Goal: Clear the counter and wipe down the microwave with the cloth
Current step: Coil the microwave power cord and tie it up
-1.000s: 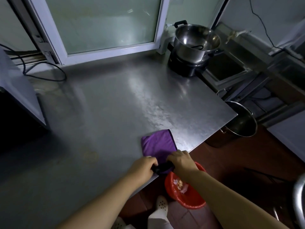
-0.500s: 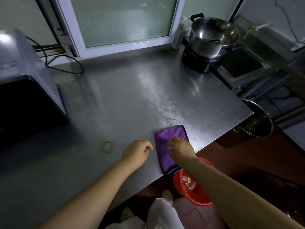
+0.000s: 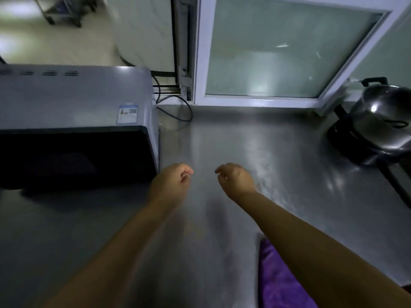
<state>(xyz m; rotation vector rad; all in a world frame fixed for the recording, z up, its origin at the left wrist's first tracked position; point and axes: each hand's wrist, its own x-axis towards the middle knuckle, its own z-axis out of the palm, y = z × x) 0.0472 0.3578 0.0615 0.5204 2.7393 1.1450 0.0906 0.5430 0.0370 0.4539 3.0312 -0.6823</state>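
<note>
Steel worktop looked cleared; your left hand and right hand hovered loosely curled, empty; cloth lay at five o'clock, microwave unwiped.

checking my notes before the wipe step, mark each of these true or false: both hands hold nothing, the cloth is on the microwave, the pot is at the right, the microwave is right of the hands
1. Left hand and right hand hold nothing: true.
2. Purple cloth lies on the microwave: false, it lies on the counter under the right forearm.
3. Steel pot stands at the right: true.
4. Microwave is right of the hands: false, left.
</note>
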